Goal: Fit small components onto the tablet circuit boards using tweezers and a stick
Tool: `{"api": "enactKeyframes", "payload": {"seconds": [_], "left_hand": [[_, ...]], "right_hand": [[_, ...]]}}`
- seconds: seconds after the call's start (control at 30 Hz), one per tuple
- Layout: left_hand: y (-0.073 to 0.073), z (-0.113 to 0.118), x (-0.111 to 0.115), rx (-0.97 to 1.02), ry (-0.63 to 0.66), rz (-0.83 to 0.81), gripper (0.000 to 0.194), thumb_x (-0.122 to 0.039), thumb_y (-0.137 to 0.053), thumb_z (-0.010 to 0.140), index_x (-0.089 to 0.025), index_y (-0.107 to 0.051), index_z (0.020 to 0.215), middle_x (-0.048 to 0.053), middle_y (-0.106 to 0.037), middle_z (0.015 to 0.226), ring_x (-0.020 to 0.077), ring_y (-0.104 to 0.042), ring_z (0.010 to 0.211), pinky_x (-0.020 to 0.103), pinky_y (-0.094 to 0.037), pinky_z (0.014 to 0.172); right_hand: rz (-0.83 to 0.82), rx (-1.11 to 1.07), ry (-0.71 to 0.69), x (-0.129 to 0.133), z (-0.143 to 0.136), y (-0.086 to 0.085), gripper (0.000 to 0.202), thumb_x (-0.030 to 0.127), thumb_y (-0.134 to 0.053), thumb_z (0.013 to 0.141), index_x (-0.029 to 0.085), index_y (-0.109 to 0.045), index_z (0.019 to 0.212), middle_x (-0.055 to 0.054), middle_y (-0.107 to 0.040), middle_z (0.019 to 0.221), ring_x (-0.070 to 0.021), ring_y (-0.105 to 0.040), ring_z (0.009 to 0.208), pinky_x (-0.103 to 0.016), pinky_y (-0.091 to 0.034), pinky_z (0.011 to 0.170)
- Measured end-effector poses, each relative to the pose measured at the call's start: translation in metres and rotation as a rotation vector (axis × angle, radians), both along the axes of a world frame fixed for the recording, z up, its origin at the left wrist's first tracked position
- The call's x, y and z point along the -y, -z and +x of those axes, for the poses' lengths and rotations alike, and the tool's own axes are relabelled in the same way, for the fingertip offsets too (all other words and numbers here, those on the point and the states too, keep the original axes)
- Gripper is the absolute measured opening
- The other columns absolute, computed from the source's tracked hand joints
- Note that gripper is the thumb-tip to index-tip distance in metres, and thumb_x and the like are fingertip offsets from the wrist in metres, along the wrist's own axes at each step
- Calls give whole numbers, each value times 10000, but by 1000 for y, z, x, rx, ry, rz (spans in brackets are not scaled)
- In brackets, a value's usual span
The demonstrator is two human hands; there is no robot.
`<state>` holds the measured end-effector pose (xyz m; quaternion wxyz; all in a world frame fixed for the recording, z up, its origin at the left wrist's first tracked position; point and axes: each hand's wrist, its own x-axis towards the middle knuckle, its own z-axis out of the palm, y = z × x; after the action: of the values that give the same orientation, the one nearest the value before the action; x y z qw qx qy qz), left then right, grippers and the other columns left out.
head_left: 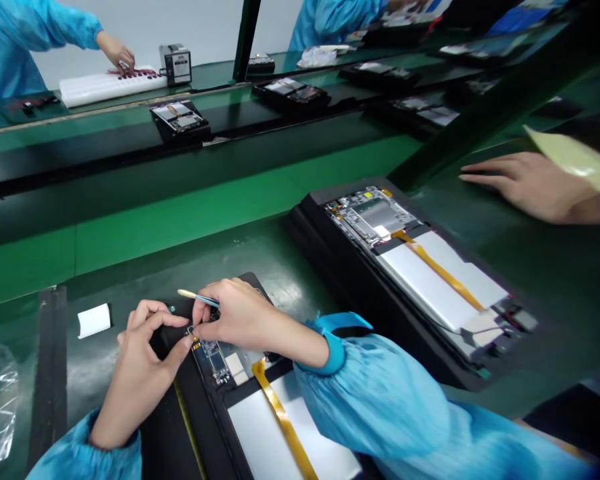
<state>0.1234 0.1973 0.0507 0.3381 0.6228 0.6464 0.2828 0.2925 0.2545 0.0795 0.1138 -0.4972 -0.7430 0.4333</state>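
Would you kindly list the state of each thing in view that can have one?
left hand: fingertips pinched at the open tablet's corner
right hand: closed on the thin tool
thin tool: held, nearly level
open tablet: back off, board exposed
second tablet: open, untouched
white slip: lying flat

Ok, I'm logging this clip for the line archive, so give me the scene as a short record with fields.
setting: green workbench beside a conveyor line
left hand: left hand pinches a small part at the corner of the open device
right hand: right hand holds a thin blue tool over that same corner
work item: open device with a circuit board and an orange ribbon cable
nearby: second opened device on a black tray; a white slip on the bench
other people: a co-worker's hand flat on the bench at right; another at far left
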Motion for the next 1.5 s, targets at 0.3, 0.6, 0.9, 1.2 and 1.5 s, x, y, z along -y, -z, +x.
{"api": "enactKeyframes", "payload": {"seconds": [0.3, 0.6, 0.9, 1.2, 1.5], "left_hand": [[0, -3, -2, 22, 31, -10, 143, -381, -602, 713, -280, -668, 789, 17, -511, 926, 235, -518, 976, 446, -340, 924], [-2, 1, -1, 20, 21, 14, 117, -345, -574, 714, -279, -660, 757, 8, -503, 876, 227, -519, 920, 445, -352, 901], [-2, -1, -1, 4, 37, 12, 104, -338, -575, 727, -262, -639, 760, 9, -502, 898, 228, -521, 935, 451, -347, 900], [-2, -2, -1, -5, 61, 20, 145, -339, -575, 725, -263, -655, 818, 12, -505, 901, 229, -517, 937, 439, -351, 902], [2, 0, -1, -43, 76, 42, 124, -325, -559, 739, -247, -625, 809, 16, -506, 917, 231, -522, 951, 463, -365, 908]], "right_hand": [[146, 11, -80, 4, 2, 3, 150, 40, -752, 668, 166, -670, 678, 54, -619, 652, -133, -587, 644, -205, -341, 561], [351, 219, -316, 6, 3, -5, 107, 164, -767, 802, 130, -676, 848, -13, -615, 769, -164, -569, 677, -247, -274, 524], [428, 274, -447, 3, 5, -11, 116, 195, -721, 892, 101, -662, 926, -45, -626, 838, -171, -575, 675, -262, -268, 517], [384, 102, -359, -2, 4, 1, 121, 130, -775, 803, 122, -654, 793, 12, -600, 706, -138, -552, 643, -223, -293, 526], [503, 300, -447, 5, -1, -8, 123, 212, -721, 888, 115, -644, 883, -48, -628, 820, -180, -585, 670, -271, -241, 496]]}}
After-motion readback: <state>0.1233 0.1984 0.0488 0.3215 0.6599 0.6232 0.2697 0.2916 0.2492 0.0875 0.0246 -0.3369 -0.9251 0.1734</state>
